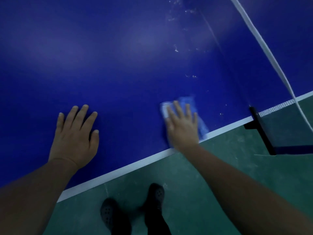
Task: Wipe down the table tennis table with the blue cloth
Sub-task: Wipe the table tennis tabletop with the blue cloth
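The right hand [182,123] presses flat, fingers straight and spread, on a crumpled light-blue cloth [194,107] lying on the dark blue table tennis table [118,65], just inside the table's white edge line [135,164] and near the black net post [260,129]. The left hand [76,136] rests open on the same table, well apart from the cloth. Beyond that edge, dark perforated clogs [108,214] stand on the green floor [194,184].

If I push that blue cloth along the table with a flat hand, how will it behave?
The blue cloth looks soft and floppy: it lies rumpled under the right hand, so it may bunch. It probably slides easily, since the table looks smooth and glossy. Near the white edge line, it could slip off.
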Action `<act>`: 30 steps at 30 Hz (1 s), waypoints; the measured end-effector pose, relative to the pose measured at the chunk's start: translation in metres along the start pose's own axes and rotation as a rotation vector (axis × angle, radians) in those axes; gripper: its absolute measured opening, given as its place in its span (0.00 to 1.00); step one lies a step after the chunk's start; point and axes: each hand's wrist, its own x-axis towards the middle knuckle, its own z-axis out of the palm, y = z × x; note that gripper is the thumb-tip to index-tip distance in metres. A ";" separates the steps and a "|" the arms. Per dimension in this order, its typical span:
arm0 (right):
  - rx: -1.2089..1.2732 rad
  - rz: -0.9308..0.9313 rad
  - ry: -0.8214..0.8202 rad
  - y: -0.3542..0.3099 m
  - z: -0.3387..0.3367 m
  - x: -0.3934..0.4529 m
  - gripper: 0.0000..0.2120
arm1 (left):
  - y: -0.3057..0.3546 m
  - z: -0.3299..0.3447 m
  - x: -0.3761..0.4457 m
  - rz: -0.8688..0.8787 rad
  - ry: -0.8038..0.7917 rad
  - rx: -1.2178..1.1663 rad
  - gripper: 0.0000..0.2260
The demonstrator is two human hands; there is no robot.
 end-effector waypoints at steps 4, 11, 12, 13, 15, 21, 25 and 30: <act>0.125 0.439 0.027 0.054 -0.012 0.003 0.25 | 0.006 -0.004 -0.002 -0.040 -0.021 0.058 0.30; 0.144 -0.007 0.028 -0.032 -0.008 0.077 0.25 | 0.094 0.008 0.008 -0.094 0.024 -0.049 0.30; 0.145 -0.016 0.034 -0.025 -0.010 0.092 0.24 | 0.114 0.013 0.015 -0.083 0.025 -0.074 0.29; 0.140 0.019 0.049 -0.009 -0.013 0.102 0.24 | 0.133 0.017 0.020 -0.073 0.021 -0.096 0.29; 0.140 0.206 0.072 0.042 -0.016 0.102 0.24 | 0.160 0.027 0.026 -0.040 -0.007 -0.093 0.29; 0.236 0.637 0.082 0.144 -0.019 0.042 0.25 | 0.166 0.034 0.028 0.001 -0.058 -0.031 0.28; 0.212 0.488 0.126 0.079 -0.013 0.040 0.24 | 0.170 0.031 0.030 -0.023 -0.077 -0.062 0.28; 0.112 -0.072 0.038 0.087 -0.003 0.003 0.23 | 0.169 0.033 0.031 -0.029 -0.053 -0.092 0.28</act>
